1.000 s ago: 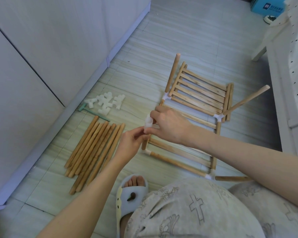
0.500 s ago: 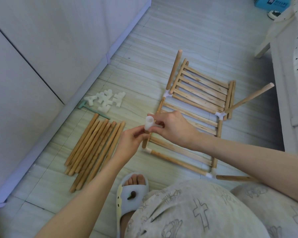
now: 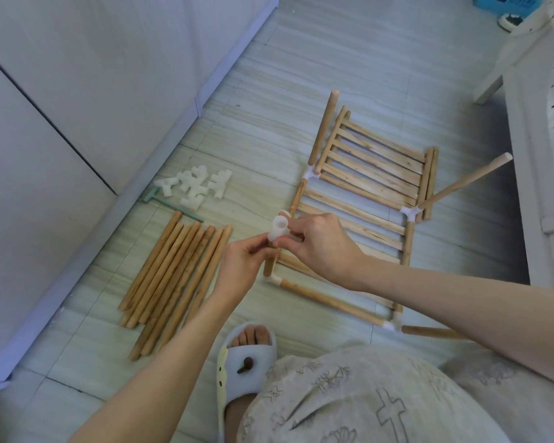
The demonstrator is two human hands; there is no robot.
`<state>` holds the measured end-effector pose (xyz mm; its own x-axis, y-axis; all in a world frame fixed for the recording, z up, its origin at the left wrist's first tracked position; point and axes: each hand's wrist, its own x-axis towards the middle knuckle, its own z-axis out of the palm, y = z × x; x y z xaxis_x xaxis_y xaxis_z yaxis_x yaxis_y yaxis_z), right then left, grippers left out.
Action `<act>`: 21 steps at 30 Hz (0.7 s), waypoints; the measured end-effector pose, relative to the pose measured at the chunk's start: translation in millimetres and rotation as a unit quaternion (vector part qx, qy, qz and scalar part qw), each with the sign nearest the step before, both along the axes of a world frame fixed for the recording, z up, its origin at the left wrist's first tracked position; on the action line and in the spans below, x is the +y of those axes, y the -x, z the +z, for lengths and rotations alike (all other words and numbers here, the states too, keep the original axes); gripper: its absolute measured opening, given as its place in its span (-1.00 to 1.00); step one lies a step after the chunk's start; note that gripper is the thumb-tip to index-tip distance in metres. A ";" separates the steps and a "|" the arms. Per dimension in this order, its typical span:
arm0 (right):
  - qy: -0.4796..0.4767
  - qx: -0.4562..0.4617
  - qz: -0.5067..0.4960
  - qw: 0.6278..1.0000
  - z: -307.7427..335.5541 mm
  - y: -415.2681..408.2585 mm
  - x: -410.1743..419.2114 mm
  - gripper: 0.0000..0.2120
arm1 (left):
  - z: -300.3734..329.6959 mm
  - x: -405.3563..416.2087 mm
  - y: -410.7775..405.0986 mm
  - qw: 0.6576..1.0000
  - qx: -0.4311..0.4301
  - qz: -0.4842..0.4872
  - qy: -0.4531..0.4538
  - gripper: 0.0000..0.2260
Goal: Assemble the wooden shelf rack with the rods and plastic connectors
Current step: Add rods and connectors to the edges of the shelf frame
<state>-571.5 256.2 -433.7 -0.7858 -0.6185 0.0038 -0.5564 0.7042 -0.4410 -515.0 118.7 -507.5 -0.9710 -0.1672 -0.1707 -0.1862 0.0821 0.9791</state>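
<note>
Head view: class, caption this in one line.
Both hands, left hand and right hand, fit a white connector onto an upright rod.

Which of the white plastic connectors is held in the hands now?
The connector on top of the upright rod, pinched by both hands. The other loose ones lie in a pile on the floor near the wall.

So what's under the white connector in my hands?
The connector sits on top of an upright rod, which runs down to a corner joint on the floor. The rod's top end is hidden by the fingers and connector.
</note>
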 end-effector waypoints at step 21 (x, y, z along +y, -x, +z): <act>0.021 -0.089 -0.019 0.996 3.8 -5.8 15.6 -0.85 | 68.6 5.9 44.4 0.979 -0.187 0.049 -0.062 -0.46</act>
